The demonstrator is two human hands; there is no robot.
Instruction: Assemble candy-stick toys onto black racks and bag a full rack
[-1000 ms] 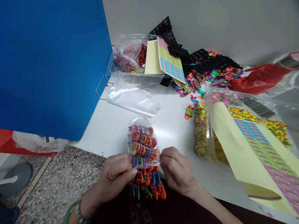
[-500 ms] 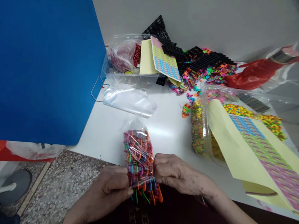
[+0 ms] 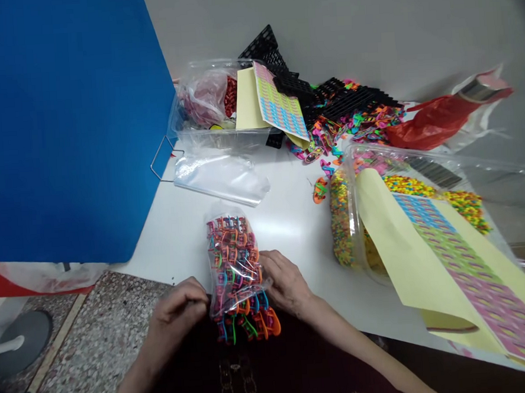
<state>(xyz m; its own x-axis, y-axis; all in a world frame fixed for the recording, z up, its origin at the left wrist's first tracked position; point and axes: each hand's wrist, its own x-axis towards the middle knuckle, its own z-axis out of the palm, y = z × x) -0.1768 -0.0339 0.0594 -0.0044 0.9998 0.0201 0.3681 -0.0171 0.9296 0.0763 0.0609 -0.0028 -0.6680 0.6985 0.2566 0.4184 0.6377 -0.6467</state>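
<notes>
In front of my body, a clear plastic bag (image 3: 237,302) covers most of a block of colourful hair claw clips (image 3: 232,251) set in rows. The lowest rows, with orange, green and blue clips, stick out of the bag's near end. My right hand (image 3: 288,284) grips the bag and clips along the right side, its fingertips partly hidden behind them. On the other side, my left hand (image 3: 180,311) is closed with curled fingers close beside the bag's left edge. Whether those fingers pinch the film is not clear.
Flat clear bags (image 3: 221,178) lie on the white table (image 3: 290,218). Behind stands a clear tub (image 3: 218,131) with printed cards, next to black grids (image 3: 350,105) and loose clips. At right, a larger tub (image 3: 357,214) holds small yellow pieces and sheets. A blue board (image 3: 62,125) rises at left.
The bag has slid farther over the clips towards me, and the block sits slightly higher and farther left in view. My left hand has moved left from the bag's near edge.
</notes>
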